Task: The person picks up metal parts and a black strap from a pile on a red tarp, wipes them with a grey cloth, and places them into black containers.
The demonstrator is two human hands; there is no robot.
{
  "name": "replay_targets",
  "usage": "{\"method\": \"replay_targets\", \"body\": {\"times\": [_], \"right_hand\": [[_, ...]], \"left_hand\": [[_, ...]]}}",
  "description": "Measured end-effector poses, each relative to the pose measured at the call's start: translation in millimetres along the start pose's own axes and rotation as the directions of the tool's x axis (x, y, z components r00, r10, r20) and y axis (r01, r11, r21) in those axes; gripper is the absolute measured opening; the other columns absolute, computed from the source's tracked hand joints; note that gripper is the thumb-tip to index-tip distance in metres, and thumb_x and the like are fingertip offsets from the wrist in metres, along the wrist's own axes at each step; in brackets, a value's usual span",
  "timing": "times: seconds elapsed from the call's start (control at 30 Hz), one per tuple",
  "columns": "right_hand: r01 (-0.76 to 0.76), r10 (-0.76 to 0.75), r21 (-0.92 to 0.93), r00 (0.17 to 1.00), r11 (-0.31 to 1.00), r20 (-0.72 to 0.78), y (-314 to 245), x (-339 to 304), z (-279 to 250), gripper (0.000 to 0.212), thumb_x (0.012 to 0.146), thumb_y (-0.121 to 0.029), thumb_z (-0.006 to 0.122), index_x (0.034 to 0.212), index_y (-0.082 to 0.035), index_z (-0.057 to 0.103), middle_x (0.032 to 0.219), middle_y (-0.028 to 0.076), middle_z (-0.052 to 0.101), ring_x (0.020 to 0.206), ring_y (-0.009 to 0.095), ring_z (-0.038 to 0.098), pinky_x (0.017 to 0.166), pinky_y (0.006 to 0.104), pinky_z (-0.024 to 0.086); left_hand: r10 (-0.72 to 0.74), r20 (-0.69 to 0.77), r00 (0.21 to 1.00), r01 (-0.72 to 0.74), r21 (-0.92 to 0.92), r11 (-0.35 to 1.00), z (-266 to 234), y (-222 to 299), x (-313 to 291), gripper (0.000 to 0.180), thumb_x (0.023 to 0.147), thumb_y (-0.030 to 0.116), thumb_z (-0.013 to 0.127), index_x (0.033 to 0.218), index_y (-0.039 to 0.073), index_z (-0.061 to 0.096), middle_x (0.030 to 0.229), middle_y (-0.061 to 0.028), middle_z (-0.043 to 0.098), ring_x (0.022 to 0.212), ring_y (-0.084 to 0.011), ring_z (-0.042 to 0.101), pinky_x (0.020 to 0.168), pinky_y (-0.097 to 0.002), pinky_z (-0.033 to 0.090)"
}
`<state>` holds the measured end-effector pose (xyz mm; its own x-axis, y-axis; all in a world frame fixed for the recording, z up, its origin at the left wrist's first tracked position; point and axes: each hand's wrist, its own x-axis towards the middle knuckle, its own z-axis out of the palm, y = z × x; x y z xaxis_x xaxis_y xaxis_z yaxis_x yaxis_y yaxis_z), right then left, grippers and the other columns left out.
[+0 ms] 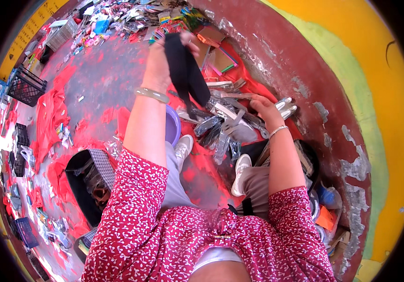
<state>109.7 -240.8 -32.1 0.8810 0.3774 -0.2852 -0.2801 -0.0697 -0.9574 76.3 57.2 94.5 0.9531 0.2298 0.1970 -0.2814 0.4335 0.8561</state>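
Nearest the camera is the wearer's red, white-patterned blouse (131,207), its sleeves ending near the elbows. Beyond it, near the floor's wall side, the black fabric strap (178,61) hangs from the left hand (157,63), whose fingers close around its upper part. The raised hold probably lets the length drop free of the clutter. The right hand (267,112) curls its fingers at the end of a pale flat strip (240,95); whether they grip it is unclear.

Below lies a heap of clear-wrapped packets (230,129), perhaps within easy reach by design, between the shoes and the floor's edge along the maroon wall base (305,61). A purple basin (177,124) sits partly behind the left forearm. To the left, a black bag (76,176) holds dark contents hard to identify. The strap's gripped part is half covered by fingers, the wrapped goods blur under glare, and the lens's dark rim cuts off the surroundings.
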Motion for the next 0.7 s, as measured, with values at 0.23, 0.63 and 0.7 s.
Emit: {"method": "replay_targets", "body": {"times": [0.23,0.63,0.7], "right_hand": [[-0.174,0.044,0.455,0.959,0.873,0.282,-35.7,-23.9,58.7,0.067,0.088,-0.058,0.028,0.097,0.001,0.059,0.091,0.01,0.061,0.092,0.023,0.058,0.083,0.036,0.041],[0.356,-0.118,0.831,0.933,0.427,-0.339,-44.7,-41.3,-8.3,0.025,0.08,-0.013,0.064,0.1,-0.015,0.049,0.094,0.01,0.062,0.084,0.024,0.061,0.072,0.0367,0.049],[0.415,-0.171,0.777,0.909,0.474,-0.381,-46.3,-42.7,-14.8,0.026,0.079,-0.013,0.064,0.101,-0.016,0.049,0.09,0.009,0.062,0.081,0.023,0.061,0.07,0.0349,0.048]], "left_hand": [[-0.379,0.548,0.746,0.173,0.391,0.904,47.9,-36.4,-32.6,0.015,0.082,0.008,0.053,0.091,-0.003,0.06,0.074,-0.0072,0.063,0.067,-0.0135,0.061,0.063,-0.0263,0.05],[-0.669,0.603,0.434,0.099,0.706,0.701,75.9,-82.2,-51.2,0.017,0.077,0.016,0.067,0.087,0.002,0.066,0.072,-0.0005,0.062,0.066,-0.0076,0.057,0.06,-0.0237,0.046],[-0.717,0.552,0.425,0.243,0.694,0.678,70.1,-77.5,-46.2,0.014,0.078,0.013,0.065,0.087,0.001,0.066,0.071,-0.0008,0.061,0.062,-0.0068,0.057,0.057,-0.0222,0.046]]}}
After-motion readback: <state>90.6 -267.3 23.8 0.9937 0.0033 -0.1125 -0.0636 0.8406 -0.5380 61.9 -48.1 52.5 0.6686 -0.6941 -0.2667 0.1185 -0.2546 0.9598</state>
